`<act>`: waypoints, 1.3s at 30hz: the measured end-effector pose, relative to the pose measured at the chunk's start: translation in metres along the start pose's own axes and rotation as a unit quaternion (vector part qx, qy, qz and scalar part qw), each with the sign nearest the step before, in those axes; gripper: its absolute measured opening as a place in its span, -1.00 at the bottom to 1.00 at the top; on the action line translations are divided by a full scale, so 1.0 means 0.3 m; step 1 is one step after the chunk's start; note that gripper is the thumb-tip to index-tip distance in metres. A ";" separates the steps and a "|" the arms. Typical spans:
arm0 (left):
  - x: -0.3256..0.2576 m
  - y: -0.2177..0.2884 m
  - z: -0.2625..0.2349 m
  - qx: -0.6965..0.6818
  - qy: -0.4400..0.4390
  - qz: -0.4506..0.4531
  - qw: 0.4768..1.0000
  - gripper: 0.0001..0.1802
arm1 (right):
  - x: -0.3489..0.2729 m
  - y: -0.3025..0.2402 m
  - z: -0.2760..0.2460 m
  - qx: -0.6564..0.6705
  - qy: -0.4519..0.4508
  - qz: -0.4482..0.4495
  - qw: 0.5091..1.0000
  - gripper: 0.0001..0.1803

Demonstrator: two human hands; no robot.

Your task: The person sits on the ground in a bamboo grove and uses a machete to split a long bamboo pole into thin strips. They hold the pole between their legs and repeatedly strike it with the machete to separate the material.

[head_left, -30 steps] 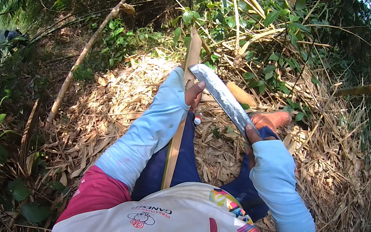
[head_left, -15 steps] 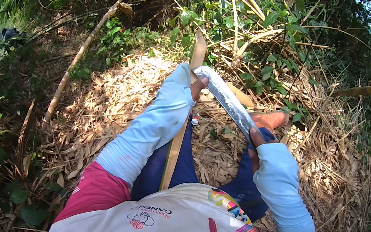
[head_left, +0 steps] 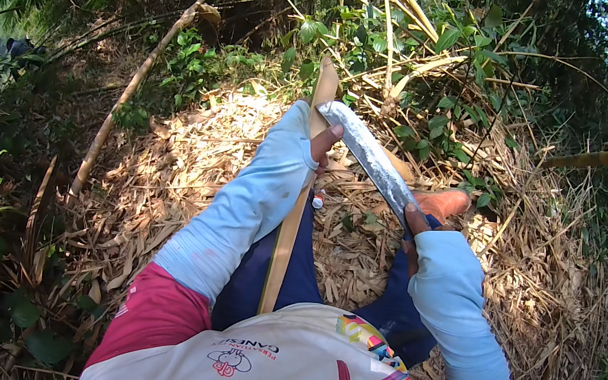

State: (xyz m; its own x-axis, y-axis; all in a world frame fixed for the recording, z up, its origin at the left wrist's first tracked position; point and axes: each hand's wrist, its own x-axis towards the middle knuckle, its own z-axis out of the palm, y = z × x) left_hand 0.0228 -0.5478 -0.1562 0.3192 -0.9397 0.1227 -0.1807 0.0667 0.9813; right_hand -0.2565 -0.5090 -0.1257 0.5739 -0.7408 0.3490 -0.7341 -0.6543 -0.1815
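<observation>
Here your left hand [head_left: 318, 144] pinches the bamboo strip [head_left: 290, 212] running up between your knees, while your right hand [head_left: 416, 222] is wrapped around the machete [head_left: 371, 157], whose blade meets the strip's upper end. Dry leaf litter [head_left: 185, 169] covers the ground; thick brush [head_left: 396, 35] closes in ahead.

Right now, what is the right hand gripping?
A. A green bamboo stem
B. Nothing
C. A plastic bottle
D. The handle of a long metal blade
D: the right hand closes on the handle of the long blade, which slants up to the bamboo strip at the left hand.
</observation>
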 end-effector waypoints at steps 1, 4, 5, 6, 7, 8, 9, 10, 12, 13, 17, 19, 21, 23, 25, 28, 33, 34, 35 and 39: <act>0.010 -0.005 0.000 -0.018 -0.019 0.006 1.000 -0.54 | -0.001 -0.001 -0.007 -0.002 -0.009 0.006 1.000 -0.47; 0.028 0.017 -0.003 -0.072 -0.052 0.003 0.996 -0.54 | 0.000 0.011 -0.010 -0.014 -0.025 0.014 0.999 -0.45; 0.030 0.028 -0.004 -0.082 -0.056 0.002 0.995 -0.54 | 0.000 0.016 -0.014 -0.018 -0.028 0.015 0.999 -0.45; 0.036 0.037 -0.003 -0.084 -0.059 0.001 0.995 -0.54 | -0.002 0.019 -0.018 -0.024 -0.021 0.012 0.999 -0.45; 0.038 0.042 -0.003 -0.084 -0.060 0.001 0.995 -0.54 | -0.004 0.022 -0.021 -0.029 -0.014 0.009 0.999 -0.45; 0.038 0.047 0.002 -0.084 -0.060 0.000 0.995 -0.54 | -0.006 0.026 -0.024 -0.035 -0.008 0.006 0.999 -0.45; 0.043 0.050 0.007 -0.085 -0.060 0.002 0.995 -0.54 | -0.005 0.030 -0.028 -0.038 -0.014 0.012 0.999 -0.45; 0.043 0.052 0.012 -0.082 -0.058 0.002 0.995 -0.54 | -0.003 0.034 -0.031 -0.039 -0.022 0.017 0.999 -0.45; 0.049 0.056 0.020 -0.076 -0.051 0.002 0.996 -0.54 | 0.000 0.046 -0.033 -0.043 -0.032 0.024 0.998 -0.46; 0.050 0.056 0.029 -0.074 -0.049 0.003 0.996 -0.54 | -0.001 0.054 -0.031 -0.047 -0.036 0.026 0.998 -0.46; 0.059 0.060 0.045 -0.071 -0.043 0.004 0.997 -0.54 | 0.006 0.056 -0.040 -0.047 -0.022 0.026 0.998 -0.46; 0.063 0.062 0.052 -0.071 -0.039 0.005 0.997 -0.54 | 0.008 0.059 -0.036 -0.035 0.009 0.006 0.999 -0.47; 0.067 0.062 0.059 -0.074 -0.037 0.005 0.997 -0.54 | 0.008 0.059 -0.037 -0.033 0.014 0.003 0.999 -0.47; 0.072 0.060 0.061 -0.078 -0.035 0.003 0.996 -0.54 | 0.006 0.055 -0.038 -0.040 -0.008 0.017 0.999 -0.47; 0.074 0.064 0.065 -0.082 -0.037 0.001 0.996 -0.54 | 0.004 0.041 -0.049 -0.038 -0.004 0.012 0.999 -0.46; 0.073 0.077 0.059 -0.088 -0.047 0.004 0.995 -0.54 | -0.004 0.038 -0.064 -0.045 -0.006 0.014 0.999 -0.46; 0.088 0.086 0.060 -0.096 -0.051 0.001 0.994 -0.54 | 0.001 0.036 -0.096 -0.027 -0.044 0.032 0.998 -0.43; 0.085 0.085 0.062 -0.097 -0.052 0.002 0.994 -0.54 | -0.004 0.039 -0.099 -0.022 -0.025 0.019 0.999 -0.42; 0.087 0.086 0.064 -0.097 -0.051 0.003 0.994 -0.54 | -0.007 0.040 -0.102 -0.017 -0.007 0.007 1.000 -0.41; 0.086 0.083 0.067 -0.092 -0.045 0.005 0.995 -0.53 | -0.004 0.026 -0.114 -0.017 0.009 0.028 0.999 -0.43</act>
State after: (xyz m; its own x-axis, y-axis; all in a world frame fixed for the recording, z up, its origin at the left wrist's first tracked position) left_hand 0.0079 -0.5772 -0.1314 0.2331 -0.9642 0.1262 -0.0072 0.1281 0.9917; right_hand -0.2754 -0.5082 -0.0960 0.5251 -0.7728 0.3565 -0.7769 -0.6063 -0.1699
